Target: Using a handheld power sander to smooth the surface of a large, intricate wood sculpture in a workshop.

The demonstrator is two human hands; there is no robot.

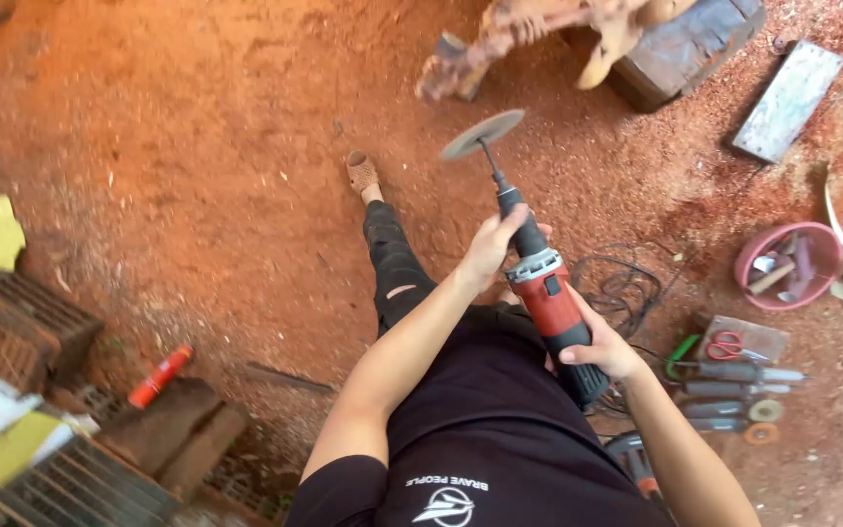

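Both my hands are on the red and black die grinder [546, 293], held up over my lap and angled away from me. My left hand [490, 249] is closed around its black neck just behind the long shaft; my right hand [602, 346] grips the rear of the red body. The grey cutting disc [482, 135] sits at the shaft's tip, tilted, above red dusty ground [197, 146]. My leg in torn black trousers [392, 263] stretches forward beneath the tool. Ahead, a carved wood piece [539, 34] rests on a dark block [690, 49]. To my right: a tangle of black cable [622, 288], a pink tub [787, 265] with tools in it, red-handled scissors [726, 344], and a row of rotary tools [734, 395] lying side by side.
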